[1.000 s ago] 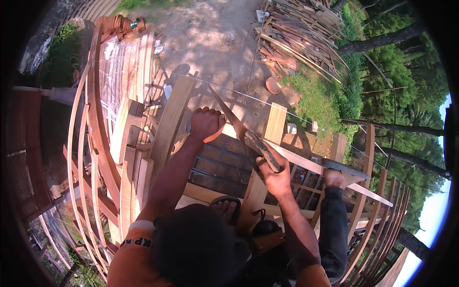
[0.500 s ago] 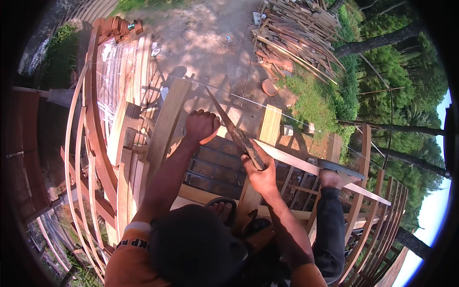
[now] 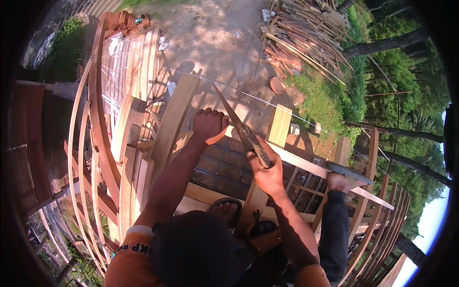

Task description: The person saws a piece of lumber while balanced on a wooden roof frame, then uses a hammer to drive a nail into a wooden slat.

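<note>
My right hand [image 3: 268, 173] is closed round the worn, dark handle of a handsaw [image 3: 233, 114], whose tapering blade points away and to the left. Under the blade runs a long pale wooden batten [image 3: 301, 161], slanting down to the right. My left hand [image 3: 210, 125] makes a fist round the batten's left end, just left of the saw. Farther right, my foot in a sandal [image 3: 346, 178] rests on the batten. The blade's lower edge at the wood is partly hidden by my right hand.
Thick beams [image 3: 176, 115] stand upright on the left, beside curved-looking rails [image 3: 99, 119]. Below lies an open timber frame with dark bars [image 3: 222, 165]. A string line [image 3: 248, 94] crosses ahead. A heap of scrap wood [image 3: 306, 36] lies on the ground at far right, near trees.
The view has shifted slightly, so the scene sits a little farther right. Both hands keep their grip, and the saw has moved only slightly against the batten.
</note>
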Motion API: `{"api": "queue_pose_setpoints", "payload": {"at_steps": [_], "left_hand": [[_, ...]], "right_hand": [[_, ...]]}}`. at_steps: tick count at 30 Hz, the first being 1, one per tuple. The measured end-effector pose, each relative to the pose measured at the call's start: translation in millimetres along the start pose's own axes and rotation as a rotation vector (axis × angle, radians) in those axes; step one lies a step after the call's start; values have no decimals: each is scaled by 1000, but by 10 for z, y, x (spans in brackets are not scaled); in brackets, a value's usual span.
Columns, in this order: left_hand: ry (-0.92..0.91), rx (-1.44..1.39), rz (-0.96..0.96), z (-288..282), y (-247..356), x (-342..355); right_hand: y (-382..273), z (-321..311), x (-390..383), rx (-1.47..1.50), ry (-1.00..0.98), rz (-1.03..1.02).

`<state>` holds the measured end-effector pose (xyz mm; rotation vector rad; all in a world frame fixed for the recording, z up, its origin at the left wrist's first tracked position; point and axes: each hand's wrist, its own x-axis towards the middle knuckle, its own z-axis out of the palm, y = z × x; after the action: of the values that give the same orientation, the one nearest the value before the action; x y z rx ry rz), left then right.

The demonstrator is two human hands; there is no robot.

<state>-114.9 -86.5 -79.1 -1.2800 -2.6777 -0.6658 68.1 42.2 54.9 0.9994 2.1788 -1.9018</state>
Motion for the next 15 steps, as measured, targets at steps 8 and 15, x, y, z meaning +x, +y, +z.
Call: {"api": "queue_pose_setpoints", "payload": {"at_steps": [8, 15], "left_hand": [[0, -30, 21, -71, -49, -98], [9, -21, 31, -9, -178, -114]], "right_hand": [[113, -929, -1944, 243, -21, 317], [14, -28, -203, 10, 16, -17]]}}
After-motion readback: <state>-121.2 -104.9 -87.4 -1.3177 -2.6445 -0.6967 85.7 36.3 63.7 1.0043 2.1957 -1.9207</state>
